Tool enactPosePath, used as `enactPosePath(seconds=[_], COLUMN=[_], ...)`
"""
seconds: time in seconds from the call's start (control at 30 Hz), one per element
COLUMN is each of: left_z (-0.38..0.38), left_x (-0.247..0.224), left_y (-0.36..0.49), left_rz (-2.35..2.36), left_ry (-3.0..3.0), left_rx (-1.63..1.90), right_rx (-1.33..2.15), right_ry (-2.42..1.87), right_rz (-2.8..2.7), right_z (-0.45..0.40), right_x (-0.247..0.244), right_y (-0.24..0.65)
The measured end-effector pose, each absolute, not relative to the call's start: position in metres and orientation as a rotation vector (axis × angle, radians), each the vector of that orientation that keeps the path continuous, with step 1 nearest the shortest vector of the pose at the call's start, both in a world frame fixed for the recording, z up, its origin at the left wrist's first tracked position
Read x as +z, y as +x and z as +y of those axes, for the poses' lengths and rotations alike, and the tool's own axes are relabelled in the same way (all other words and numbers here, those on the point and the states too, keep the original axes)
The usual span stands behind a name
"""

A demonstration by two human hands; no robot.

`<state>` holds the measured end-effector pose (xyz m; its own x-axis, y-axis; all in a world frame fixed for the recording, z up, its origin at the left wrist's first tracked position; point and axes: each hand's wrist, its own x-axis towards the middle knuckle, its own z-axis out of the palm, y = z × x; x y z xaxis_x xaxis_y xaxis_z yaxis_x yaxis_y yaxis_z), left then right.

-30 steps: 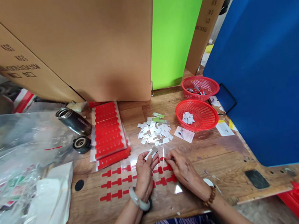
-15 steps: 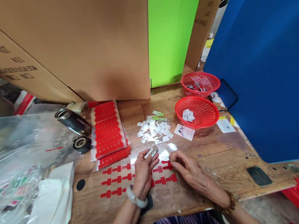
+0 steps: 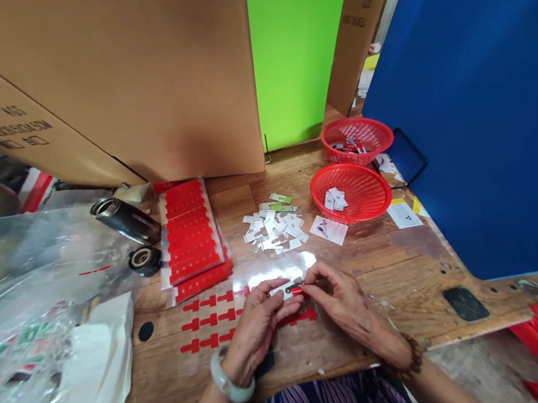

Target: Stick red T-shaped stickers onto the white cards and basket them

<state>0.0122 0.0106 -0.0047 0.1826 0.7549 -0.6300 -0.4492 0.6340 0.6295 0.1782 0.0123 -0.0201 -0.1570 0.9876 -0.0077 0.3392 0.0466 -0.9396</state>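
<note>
Between thumb and fingers my left hand [image 3: 257,318] holds a small white card [image 3: 278,289] with a dark cut-out. My right hand [image 3: 342,302] pinches a red T-shaped sticker [image 3: 296,290] against that card's right end. Beneath both hands lies a clear sheet [image 3: 259,273] with rows of red stickers [image 3: 209,319], partly hidden by my left hand. Just beyond, a loose pile of white cards [image 3: 275,227] lies on the wooden table, a few of them green. A red basket [image 3: 375,202] to the right holds several white cards [image 3: 335,198].
A second red basket [image 3: 380,134] stands behind the first. Left are stacked red sticker sheets [image 3: 191,237], an uncapped flask [image 3: 125,221] and its lid [image 3: 145,260]. Plastic bags [image 3: 16,374] cover the far left. Cardboard [image 3: 169,75] and a blue board [image 3: 485,129] wall the back and right.
My right hand has lifted a red sticker from the sheet and brought it to the card. My left hand has turned and moved slightly down with the card. The view has shifted a little.
</note>
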Motion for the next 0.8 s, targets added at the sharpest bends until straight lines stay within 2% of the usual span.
enactPosePath(seconds=[0.8], left_z=[0.01], left_x=[-0.01], left_y=[0.019], left_rz=[1.089], left_ry=[0.375], left_rx=[0.869], right_rx=[1.129], right_ry=[-1.387], right_rz=[-1.549], right_z=[0.013], right_x=[-0.03], right_y=[0.175])
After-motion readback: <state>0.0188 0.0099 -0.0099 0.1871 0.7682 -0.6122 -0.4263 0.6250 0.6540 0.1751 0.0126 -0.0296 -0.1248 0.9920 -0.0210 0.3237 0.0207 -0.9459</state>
